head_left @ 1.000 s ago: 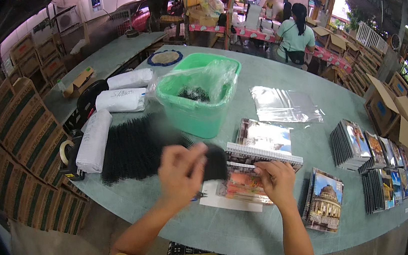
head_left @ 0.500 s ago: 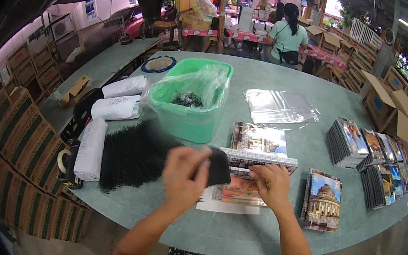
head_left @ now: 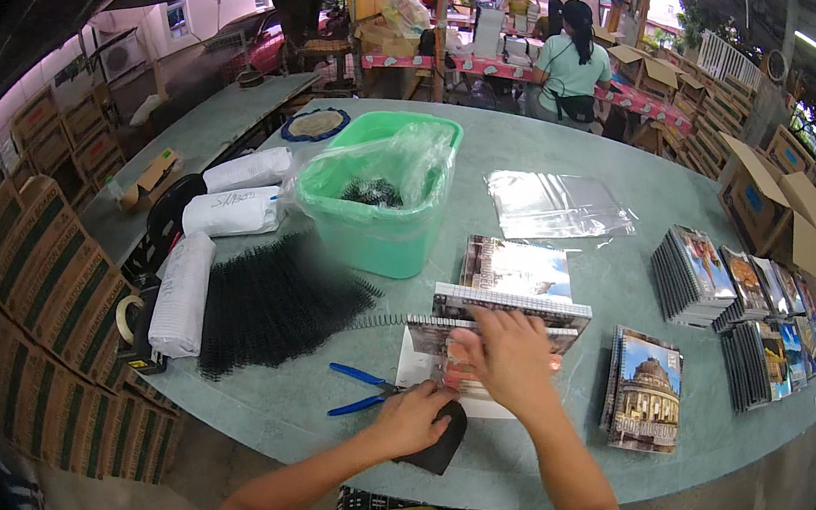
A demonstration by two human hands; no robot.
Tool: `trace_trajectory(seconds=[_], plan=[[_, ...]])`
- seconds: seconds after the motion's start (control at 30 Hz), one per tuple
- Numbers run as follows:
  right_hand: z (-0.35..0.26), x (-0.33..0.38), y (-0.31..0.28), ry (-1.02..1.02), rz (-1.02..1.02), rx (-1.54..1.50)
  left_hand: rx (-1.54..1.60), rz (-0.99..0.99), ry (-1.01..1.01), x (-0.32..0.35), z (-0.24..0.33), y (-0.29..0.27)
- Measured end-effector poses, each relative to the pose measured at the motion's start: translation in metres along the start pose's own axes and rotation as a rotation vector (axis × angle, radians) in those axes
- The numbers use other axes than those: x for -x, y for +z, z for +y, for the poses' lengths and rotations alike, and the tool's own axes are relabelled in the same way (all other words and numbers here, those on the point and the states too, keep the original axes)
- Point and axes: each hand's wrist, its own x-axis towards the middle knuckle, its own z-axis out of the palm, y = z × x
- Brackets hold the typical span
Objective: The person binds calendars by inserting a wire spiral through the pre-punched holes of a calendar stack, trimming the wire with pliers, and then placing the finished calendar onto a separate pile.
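My left hand (head_left: 413, 422) rests low over a black flat piece with a rounded end (head_left: 440, 445), thumb and fingers apart. Beside its fingertips lie blue-handled pliers (head_left: 361, 389), their jaws partly hidden. My right hand (head_left: 512, 356) grips the edge of a notebook (head_left: 438, 337), thumb on the left and fingers bent over the top. Just beyond stands a spiral-bound edge (head_left: 514, 301), with a picture-covered notebook (head_left: 515, 268) lying behind it. A thin black coil (head_left: 383, 320) runs from a heap of black coils (head_left: 268, 306) to the notebook's left end. White sheets lie partly under my right hand.
A green bin (head_left: 382, 243) with a plastic liner holds more coils. White wrapped bundles (head_left: 181, 296) and a tape roll (head_left: 129, 319) sit left. Clear plastic sleeves (head_left: 558, 206), a notebook pile (head_left: 645, 389) and stacked notebooks (head_left: 692, 278) are right. A person (head_left: 570, 70) stands beyond.
My left hand has come down toward me and laid the black piece on the table. The pliers and coil now show. My right hand has shifted left over the notebook.
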Motion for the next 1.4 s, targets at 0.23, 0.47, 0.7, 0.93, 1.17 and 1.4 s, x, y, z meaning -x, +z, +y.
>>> trace_trajectory(seconds=[0.23, 0.47, 0.7, 0.93, 1.17, 1.4], plan=[[-0.008, -0.012, 0.008, 0.082, 0.077, -0.261, 0.097, 0.247, -0.010, -0.002, 0.000, -0.030], [0.024, 0.004, -0.036, 0.140, -0.095, -0.187, -0.160, 0.277, 0.222, -0.036, -0.001, -0.052], [0.052, 0.015, -0.029, 0.189, -0.116, -0.378, -0.059, 0.864, 0.240, -0.046, 0.023, -0.065], [0.050, 0.014, -0.033, 0.120, -0.132, -0.328, 0.006, 0.865, 0.228, -0.046, 0.037, -0.086], [0.050, 0.019, -0.033, 0.098, -0.115, -0.249, 0.049, 0.932, 0.227, -0.056, 0.046, -0.077], [0.085, 0.039, -0.030, 0.468, -0.059, -0.892, -0.041, 0.608, 0.296, -0.064, 0.044, -0.063]])
